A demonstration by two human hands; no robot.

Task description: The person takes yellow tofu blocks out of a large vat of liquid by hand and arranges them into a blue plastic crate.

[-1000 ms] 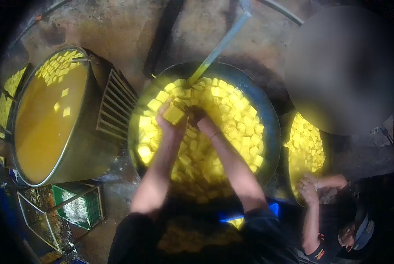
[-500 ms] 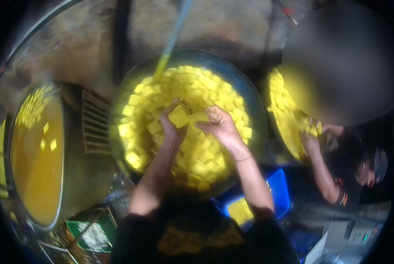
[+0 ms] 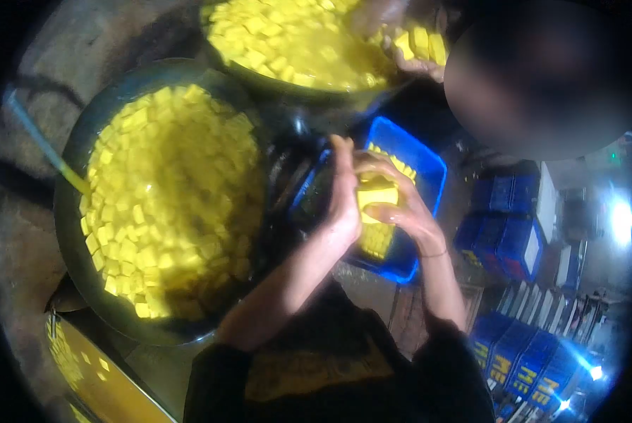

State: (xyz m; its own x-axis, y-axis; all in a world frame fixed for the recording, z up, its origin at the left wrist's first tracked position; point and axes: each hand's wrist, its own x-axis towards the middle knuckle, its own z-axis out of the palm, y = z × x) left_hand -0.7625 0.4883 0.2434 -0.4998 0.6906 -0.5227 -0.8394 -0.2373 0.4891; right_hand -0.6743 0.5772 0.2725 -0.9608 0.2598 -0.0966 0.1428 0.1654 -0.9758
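Several yellow tofu blocks (image 3: pixel 377 200) are clasped between my two hands, above a blue crate (image 3: pixel 437 173). My left hand (image 3: pixel 341 194) has its palm against their left side, with its fingers stretched upward. From the right, the fingers and thumb of my right hand (image 3: pixel 409 208) wrap round the same blocks. My fingers hide part of the stack, so how many I hold cannot be made out. More yellow blocks (image 3: pixel 376 242) lie in rows inside the crate beneath.
A large round pan (image 3: pixel 68 211) at left holds many yellow blocks in liquid; a pole (image 3: pixel 37 134) leans in it. Behind is another pan (image 3: pixel 295 87), where a co-worker's hand (image 3: pixel 418 67) holds blocks. A vat (image 3: pixel 115 384) sits lower left; blue crates (image 3: pixel 499 243) stand at right.
My view has turned right. Both hands have moved from over the large pan to above the blue crate, carrying tofu blocks, and have come together around them.
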